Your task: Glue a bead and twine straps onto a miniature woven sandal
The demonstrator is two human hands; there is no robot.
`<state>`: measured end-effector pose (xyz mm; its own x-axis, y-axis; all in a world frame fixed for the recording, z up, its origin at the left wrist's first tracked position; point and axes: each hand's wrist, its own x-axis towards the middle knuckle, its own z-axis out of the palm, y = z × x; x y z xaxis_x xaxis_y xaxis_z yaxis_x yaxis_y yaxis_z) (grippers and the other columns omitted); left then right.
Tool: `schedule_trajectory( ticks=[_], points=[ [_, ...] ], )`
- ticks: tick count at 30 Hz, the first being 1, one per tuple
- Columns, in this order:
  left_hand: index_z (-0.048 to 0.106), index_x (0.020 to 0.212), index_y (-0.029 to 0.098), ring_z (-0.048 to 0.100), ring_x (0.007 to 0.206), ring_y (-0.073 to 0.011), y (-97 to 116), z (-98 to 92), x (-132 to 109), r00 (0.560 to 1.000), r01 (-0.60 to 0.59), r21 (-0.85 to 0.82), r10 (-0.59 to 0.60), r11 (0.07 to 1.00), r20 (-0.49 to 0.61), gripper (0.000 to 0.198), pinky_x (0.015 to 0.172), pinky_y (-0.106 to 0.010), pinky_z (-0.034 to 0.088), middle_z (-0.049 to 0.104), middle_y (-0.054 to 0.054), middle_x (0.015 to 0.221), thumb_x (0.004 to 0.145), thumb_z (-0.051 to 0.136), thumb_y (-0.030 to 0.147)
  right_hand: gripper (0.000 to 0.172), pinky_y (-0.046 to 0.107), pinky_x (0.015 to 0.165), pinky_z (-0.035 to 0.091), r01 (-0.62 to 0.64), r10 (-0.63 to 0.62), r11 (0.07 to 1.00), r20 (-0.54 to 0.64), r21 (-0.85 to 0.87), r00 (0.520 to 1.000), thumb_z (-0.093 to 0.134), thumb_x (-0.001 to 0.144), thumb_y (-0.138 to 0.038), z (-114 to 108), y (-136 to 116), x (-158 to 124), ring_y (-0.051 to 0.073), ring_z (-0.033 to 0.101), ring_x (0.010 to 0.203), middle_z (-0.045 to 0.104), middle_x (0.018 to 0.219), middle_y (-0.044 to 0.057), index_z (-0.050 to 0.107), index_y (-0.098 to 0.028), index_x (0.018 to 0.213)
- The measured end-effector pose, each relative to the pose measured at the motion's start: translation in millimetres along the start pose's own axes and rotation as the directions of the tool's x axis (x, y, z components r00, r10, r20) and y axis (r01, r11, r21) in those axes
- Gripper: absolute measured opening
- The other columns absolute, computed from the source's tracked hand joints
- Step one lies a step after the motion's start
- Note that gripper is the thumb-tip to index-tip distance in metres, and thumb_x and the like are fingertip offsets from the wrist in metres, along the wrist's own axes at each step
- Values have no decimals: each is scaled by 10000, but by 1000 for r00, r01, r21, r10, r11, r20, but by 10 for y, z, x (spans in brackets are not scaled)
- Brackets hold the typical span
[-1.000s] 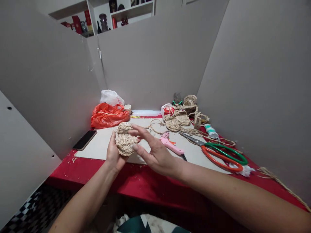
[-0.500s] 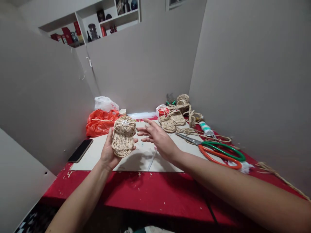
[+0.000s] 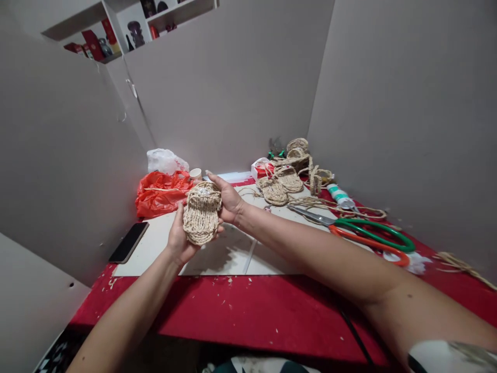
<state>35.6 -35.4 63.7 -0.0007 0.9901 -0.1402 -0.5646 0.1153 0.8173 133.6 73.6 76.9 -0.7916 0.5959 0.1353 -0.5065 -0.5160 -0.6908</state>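
Grey panels: [image 3: 233, 93] they stand behind and at both sides of the work, seemingly to box it into a nook.
Red worktop: [image 3: 217, 311] carries everything, with pale crumbs scattered along its near part.
Pale sheet: [image 3: 135, 260] lies flat under the hands, perhaps to keep the cloth clean.
Scissors: [image 3: 328, 220] lie to the right with blades pointing inward and handles outward, which would suit a quick pick-up.
Orange-red plastic bag: [image 3: 161, 194] sits crumpled at the far left, apparently out of the way.
Pair of slippers: [image 3: 274, 191] rests side by side at the far right, near loose cord [image 3: 310, 202], perhaps grouped as like with like.
Held slipper: [image 3: 201, 220] woven of straw, it is raised over the sheet, its upper face tilted to the camera, probably for a full view.
Left hand: [image 3: 180, 241] half curled, cradling the slipper from below, thumb on its left edge, fingertips showing past the right.
Right hand: [image 3: 230, 201] against the slipper's right side, one digit stretched beyond the far end; the rest are hidden, so how closed it is cannot be told.
Pearly beads: [image 3: 204, 192] clustered on the slipper's far band.
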Motion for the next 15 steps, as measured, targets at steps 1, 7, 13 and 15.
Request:
schedule_trajectory(
  ticks=[1,7,13,15],
  points=[
    [589,1188,45,705,625,-250,5,-30,-1,1000,-4,0,4,1000,-9,773,548,-334,568,718,-194,778,915,171,635,347,289,474,465,7,-7,1000,-14,20,1000,486,875,-507,19,27,40,164,530,475,625,567,7,618,-185,879],
    [622,1113,114,703,674,-237,55,-247,25,992,-38,-21,35,999,-124,666,573,-349,565,729,-159,844,915,245,625,208,306,592,534,37,-20,990,-126,134,992,492,870,-313,234,71,154,167,605,562,668,623,25,592,-171,757],
    [655,874,110,632,513,-147,255,-506,94,904,-280,93,295,956,-311,542,508,-246,514,668,-79,618,909,362,565,215,354,694,550,210,-168,967,-258,147,952,502,843,-312,248,-97,212,183,617,614,592,543,2,538,-188,670],
    [654,828,112,580,446,-108,300,-542,94,833,-399,169,433,901,-345,385,469,-200,473,631,-33,552,852,525,475,210,377,712,549,273,-231,956,-298,108,926,495,836,-313,186,-128,232,189,617,629,579,541,2,534,-190,671]
  ],
)
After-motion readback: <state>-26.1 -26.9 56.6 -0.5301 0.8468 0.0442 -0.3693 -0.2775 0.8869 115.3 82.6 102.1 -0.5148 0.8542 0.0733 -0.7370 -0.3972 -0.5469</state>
